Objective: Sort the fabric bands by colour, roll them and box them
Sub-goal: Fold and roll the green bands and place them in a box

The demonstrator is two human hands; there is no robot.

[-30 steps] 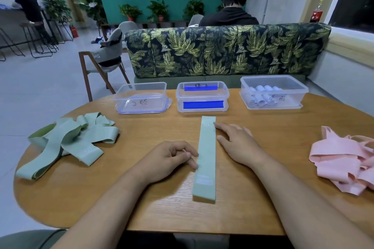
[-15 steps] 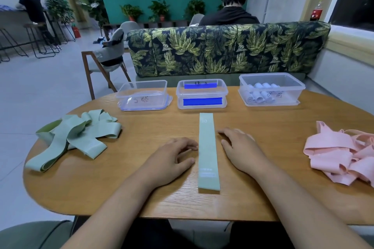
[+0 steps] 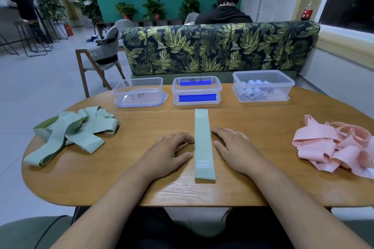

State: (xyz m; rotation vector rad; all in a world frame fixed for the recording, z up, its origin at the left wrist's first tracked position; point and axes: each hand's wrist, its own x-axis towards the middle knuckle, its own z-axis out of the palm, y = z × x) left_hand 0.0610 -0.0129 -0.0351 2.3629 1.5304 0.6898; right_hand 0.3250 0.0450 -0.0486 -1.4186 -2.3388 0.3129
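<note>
The oval wooden surface (image 3: 141,188) stood in front of a leaf-patterned sofa (image 3: 220,50). At its left edge lay a loose heap of green bands (image 3: 70,133); at its right edge lay a tangled heap of pink bands (image 3: 340,145). Three clear boxes lined the far side: the right box (image 3: 263,72) held pale rolled bands (image 3: 253,91), the middle box (image 3: 217,87) carried blue labels, and the left box (image 3: 137,79) had handwriting on its wall. One green band (image 3: 204,147) lay flat and straight in the middle, pointing away from the person. The left grip (image 3: 170,153) and right grip (image 3: 236,149) rested palm down on either side of it, fingers relaxed at its long edges, clasping nothing.
</note>
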